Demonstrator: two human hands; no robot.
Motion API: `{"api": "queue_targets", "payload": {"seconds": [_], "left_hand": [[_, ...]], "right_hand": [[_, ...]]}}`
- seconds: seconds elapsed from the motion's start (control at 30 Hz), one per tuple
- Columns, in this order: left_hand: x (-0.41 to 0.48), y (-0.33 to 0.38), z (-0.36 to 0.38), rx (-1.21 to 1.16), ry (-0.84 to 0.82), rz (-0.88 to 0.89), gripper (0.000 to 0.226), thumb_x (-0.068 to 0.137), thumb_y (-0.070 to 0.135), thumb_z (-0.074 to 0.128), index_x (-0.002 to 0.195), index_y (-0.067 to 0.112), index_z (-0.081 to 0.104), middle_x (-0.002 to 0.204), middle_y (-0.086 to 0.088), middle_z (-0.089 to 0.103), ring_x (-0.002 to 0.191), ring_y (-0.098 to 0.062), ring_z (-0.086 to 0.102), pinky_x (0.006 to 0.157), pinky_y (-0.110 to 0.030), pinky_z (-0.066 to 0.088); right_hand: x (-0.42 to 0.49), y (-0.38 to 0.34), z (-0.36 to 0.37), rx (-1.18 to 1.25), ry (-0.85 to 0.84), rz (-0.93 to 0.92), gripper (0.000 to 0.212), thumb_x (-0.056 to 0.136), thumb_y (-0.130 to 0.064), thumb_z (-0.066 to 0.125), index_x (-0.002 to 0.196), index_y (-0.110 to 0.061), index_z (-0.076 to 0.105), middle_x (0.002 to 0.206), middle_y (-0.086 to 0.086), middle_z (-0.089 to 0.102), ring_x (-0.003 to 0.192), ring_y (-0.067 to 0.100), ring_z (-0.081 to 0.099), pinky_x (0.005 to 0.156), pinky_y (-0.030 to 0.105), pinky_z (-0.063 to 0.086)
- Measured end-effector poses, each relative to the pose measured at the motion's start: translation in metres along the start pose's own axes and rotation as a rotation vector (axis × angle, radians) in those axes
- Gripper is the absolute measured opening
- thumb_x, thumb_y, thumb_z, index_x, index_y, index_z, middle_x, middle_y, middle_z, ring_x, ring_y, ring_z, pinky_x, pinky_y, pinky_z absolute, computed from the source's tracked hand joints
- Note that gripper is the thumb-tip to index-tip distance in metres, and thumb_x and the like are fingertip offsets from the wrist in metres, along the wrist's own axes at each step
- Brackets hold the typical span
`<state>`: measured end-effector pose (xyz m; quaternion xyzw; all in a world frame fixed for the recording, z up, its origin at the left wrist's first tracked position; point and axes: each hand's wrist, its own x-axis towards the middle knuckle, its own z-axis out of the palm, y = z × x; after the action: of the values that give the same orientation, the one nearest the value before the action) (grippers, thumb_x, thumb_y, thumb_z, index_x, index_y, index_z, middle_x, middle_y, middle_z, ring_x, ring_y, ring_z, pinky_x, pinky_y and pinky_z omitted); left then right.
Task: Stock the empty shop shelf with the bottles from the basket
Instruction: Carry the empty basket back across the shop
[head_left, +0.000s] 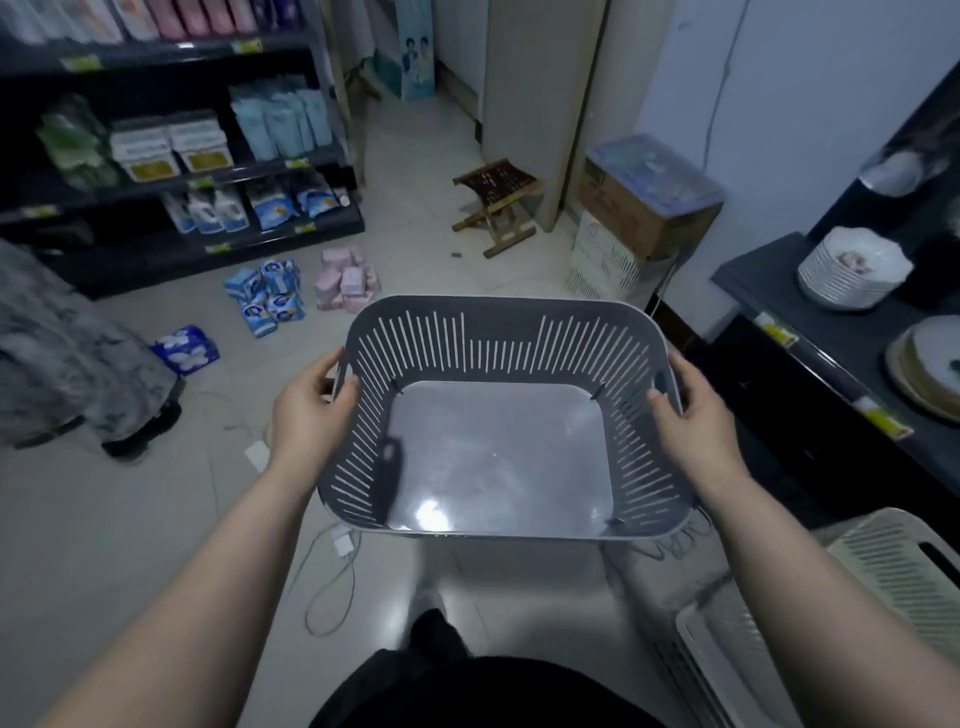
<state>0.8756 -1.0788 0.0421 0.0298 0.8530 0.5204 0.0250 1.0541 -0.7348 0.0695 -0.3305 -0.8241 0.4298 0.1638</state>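
between left hand (306, 405) and right hand (696, 410), gripped basket (498, 332), thumbs inside rim.

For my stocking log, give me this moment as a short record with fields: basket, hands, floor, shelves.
basket: grey slotted basket, held level above the floor, no bottles inside
left hand: grips the basket's left rim
right hand: grips the right rim
floor: blue packs and pink packs lie loose by the shelf unit
shelves: stocked with packets and bottles
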Motion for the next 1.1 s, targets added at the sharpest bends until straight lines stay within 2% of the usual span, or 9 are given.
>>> {"api": "queue_targets", "payload": {"seconds": [0.17,0.27,0.5,0.57,0.67,0.77,0.9,1.0,1.1], "left_hand": [[0.083,0.015,0.012,0.013,-0.037,0.050,0.040,0.091,0.038,0.058,0.130,0.042,0.053,0.088,0.002,0.073,0.069,-0.016,0.069,0.070,-0.040,0.059],[0.120,0.027,0.025,0.021,-0.050,0.081,0.039,0.092,0.031,0.059,0.131,0.035,0.056,0.091,-0.004,0.073,0.065,-0.014,0.065,0.070,-0.036,0.056],[0.205,0.053,0.085,0.039,-0.116,0.116,0.041,0.093,0.024,0.060,0.134,0.026,0.057,0.102,-0.008,0.072,0.079,-0.021,0.067,0.081,-0.041,0.056],[0.231,0.064,0.107,0.051,-0.120,0.116,0.041,0.093,0.022,0.060,0.134,0.022,0.056,0.106,-0.010,0.072,0.085,-0.023,0.068,0.085,-0.044,0.055],[0.269,0.086,0.141,0.079,-0.126,0.125,0.042,0.093,0.021,0.060,0.135,0.020,0.056,0.117,-0.009,0.068,0.096,-0.023,0.067,0.088,-0.042,0.054],[0.307,0.110,0.172,0.090,-0.121,0.165,0.041,0.094,0.023,0.060,0.135,0.021,0.056,0.110,-0.003,0.068,0.087,-0.017,0.064,0.076,-0.031,0.049],[0.354,0.135,0.206,0.051,-0.105,0.182,0.041,0.094,0.024,0.059,0.135,0.023,0.055,0.102,0.006,0.064,0.074,0.000,0.061,0.063,-0.021,0.045],[0.385,0.148,0.225,0.026,-0.095,0.179,0.040,0.094,0.021,0.059,0.134,0.025,0.056,0.090,0.009,0.066,0.058,0.008,0.057,0.056,-0.020,0.047],[0.417,0.161,0.242,-0.009,-0.108,0.152,0.042,0.094,0.025,0.059,0.133,0.036,0.053,0.080,0.019,0.066,0.042,0.004,0.056,0.039,-0.014,0.042]], "right_hand": [[0.059,-0.019,0.029,0.026,0.057,0.047,0.050,0.092,-0.029,0.056,0.139,-0.040,0.041,0.103,-0.029,0.052,0.074,-0.034,0.045,0.064,0.008,0.033],[0.087,-0.022,0.038,0.043,0.074,0.090,0.051,0.093,-0.029,0.056,0.139,-0.042,0.040,0.095,-0.036,0.050,0.074,-0.032,0.047,0.064,0.010,0.034],[0.172,-0.014,0.045,0.096,0.087,0.175,0.050,0.093,-0.033,0.055,0.138,-0.047,0.038,0.097,-0.031,0.052,0.072,-0.022,0.051,0.062,0.010,0.037],[0.203,-0.011,0.043,0.098,0.101,0.176,0.050,0.093,-0.032,0.056,0.139,-0.043,0.039,0.099,-0.026,0.054,0.072,-0.019,0.052,0.062,0.010,0.037],[0.253,-0.011,0.037,0.087,0.120,0.139,0.050,0.093,-0.028,0.056,0.140,-0.037,0.042,0.090,-0.030,0.055,0.072,-0.021,0.055,0.063,0.012,0.039],[0.304,-0.014,0.029,0.088,0.138,0.127,0.050,0.093,-0.025,0.055,0.141,-0.032,0.043,0.096,-0.029,0.054,0.078,-0.020,0.052,0.072,0.020,0.041],[0.366,-0.019,0.021,0.060,0.156,0.107,0.051,0.091,-0.024,0.055,0.140,-0.033,0.043,0.093,-0.023,0.059,0.073,-0.024,0.052,0.064,0.012,0.037],[0.403,-0.025,0.017,0.042,0.145,0.094,0.051,0.088,-0.025,0.052,0.135,-0.043,0.044,0.084,-0.016,0.065,0.071,-0.007,0.059,0.059,0.023,0.041],[0.435,-0.031,0.015,0.038,0.153,0.092,0.051,0.088,-0.028,0.052,0.133,-0.049,0.041,0.093,-0.018,0.066,0.081,0.003,0.061,0.066,0.028,0.043]]}}
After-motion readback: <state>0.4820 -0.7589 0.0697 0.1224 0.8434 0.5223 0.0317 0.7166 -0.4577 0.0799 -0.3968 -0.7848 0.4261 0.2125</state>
